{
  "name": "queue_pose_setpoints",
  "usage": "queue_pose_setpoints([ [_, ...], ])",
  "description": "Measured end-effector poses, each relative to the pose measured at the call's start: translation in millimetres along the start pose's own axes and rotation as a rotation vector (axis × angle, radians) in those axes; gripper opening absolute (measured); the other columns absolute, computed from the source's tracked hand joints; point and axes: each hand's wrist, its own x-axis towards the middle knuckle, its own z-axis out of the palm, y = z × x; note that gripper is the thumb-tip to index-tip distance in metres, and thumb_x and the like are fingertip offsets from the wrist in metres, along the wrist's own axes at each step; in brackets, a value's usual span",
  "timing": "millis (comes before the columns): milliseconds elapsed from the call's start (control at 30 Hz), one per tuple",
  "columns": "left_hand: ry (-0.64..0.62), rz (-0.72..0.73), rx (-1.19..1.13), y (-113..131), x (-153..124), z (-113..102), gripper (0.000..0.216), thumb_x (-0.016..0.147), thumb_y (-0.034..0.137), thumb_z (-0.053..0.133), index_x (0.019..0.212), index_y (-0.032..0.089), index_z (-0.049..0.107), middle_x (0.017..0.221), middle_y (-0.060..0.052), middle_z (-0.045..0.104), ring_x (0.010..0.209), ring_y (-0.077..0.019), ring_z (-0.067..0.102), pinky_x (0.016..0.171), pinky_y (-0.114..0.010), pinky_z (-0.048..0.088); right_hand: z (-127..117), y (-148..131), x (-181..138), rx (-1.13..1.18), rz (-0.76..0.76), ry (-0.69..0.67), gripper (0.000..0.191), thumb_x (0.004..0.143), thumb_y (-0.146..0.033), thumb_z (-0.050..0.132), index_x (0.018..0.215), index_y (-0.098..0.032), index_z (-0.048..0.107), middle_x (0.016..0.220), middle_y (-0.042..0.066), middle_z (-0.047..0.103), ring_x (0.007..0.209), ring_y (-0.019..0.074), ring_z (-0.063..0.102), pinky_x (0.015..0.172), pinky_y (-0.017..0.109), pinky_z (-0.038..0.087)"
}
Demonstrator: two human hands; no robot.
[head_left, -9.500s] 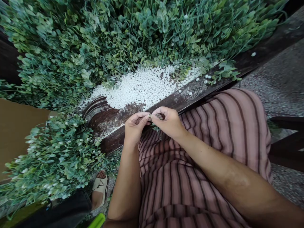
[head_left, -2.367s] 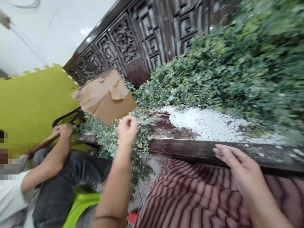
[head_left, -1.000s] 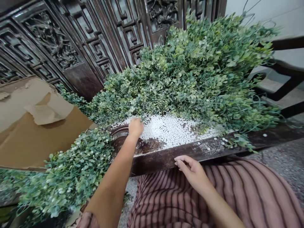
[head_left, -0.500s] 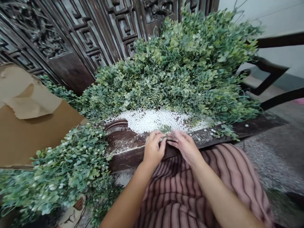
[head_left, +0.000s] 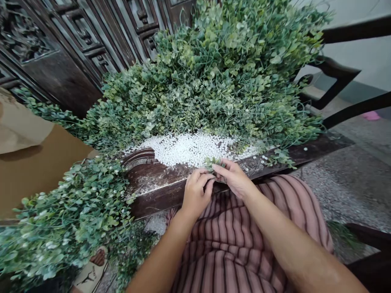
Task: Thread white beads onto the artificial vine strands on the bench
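Note:
A small sprig of artificial green leaves [head_left: 210, 163] sits between my two hands, over the front edge of a dark wooden bench [head_left: 159, 177]. My left hand [head_left: 197, 189] pinches the lower end of the sprig, thumb against fingers. Around its leafy part, my right hand [head_left: 233, 177] has closed its thumb and fingers. Just beyond my fingertips lies a spread of small white beads [head_left: 189, 149] on the seat. The exact spot where the fingers grip is partly hidden.
A large heap of artificial greenery [head_left: 207, 85] covers the back of the bench. More foliage with white beads [head_left: 76, 215] hangs at the left, beside a cardboard box [head_left: 58, 162]. A carved wooden backrest [head_left: 55, 77] rises behind; a dark armrest [head_left: 339, 81] is at right.
My right hand has turned and closed over the leafy part of the sprig. My left hand stays nearly in place. The view has shifted, moving the surroundings slightly left and up.

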Motion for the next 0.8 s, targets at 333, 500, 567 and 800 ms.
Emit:
queue_pose_setpoints([
  [333,-0.088,-0.149,-0.121,-1.7,-12.5,3.7,0.012,0.082,0.02,0.051,0.086,0.021,0.062,0.092,-0.005,0.059,0.092,-0.0163,0.057,0.082,-0.032,0.045,-12.4,-3.1,-2.6,0.171,0.019,0.13,0.036,0.044,-0.034,0.079,0.065,-0.018,0.056,0.069,-0.001,0.061,0.066,0.0116,0.056,0.061,0.025,0.05],
  [500,-0.049,-0.248,-0.199,-0.8,-9.9,-0.7,0.011,0.08,0.02,0.052,0.085,0.02,0.062,0.092,-0.005,0.057,0.09,-0.0153,0.056,0.08,-0.03,0.046,-10.7,4.1,-2.5,0.121,-0.023,0.119,0.031,0.051,-0.036,0.073,0.067,-0.018,0.053,0.073,-0.001,0.061,0.066,0.0111,0.055,0.06,0.024,0.049],
  [567,0.037,-0.327,-0.201,0.6,-5.1,-3.2,0.013,0.079,0.022,0.054,0.089,0.019,0.062,0.096,-0.006,0.055,0.092,-0.0159,0.054,0.078,-0.029,0.047,-10.1,8.6,-2.9,-0.004,-0.069,0.13,0.029,0.054,-0.036,0.071,0.07,-0.019,0.055,0.073,-0.001,0.059,0.067,0.0113,0.054,0.061,0.025,0.048],
  [800,0.055,-0.623,-0.492,0.2,9.8,7.7,0.02,0.071,0.028,0.061,0.087,0.016,0.059,0.089,-0.004,0.055,0.075,-0.0119,0.054,0.068,-0.025,0.046,-8.9,25.5,-7.1,-0.424,-0.322,0.068,0.024,0.065,-0.037,0.063,0.08,-0.017,0.061,0.08,0.003,0.059,0.079,0.0181,0.052,0.078,0.034,0.042],
])
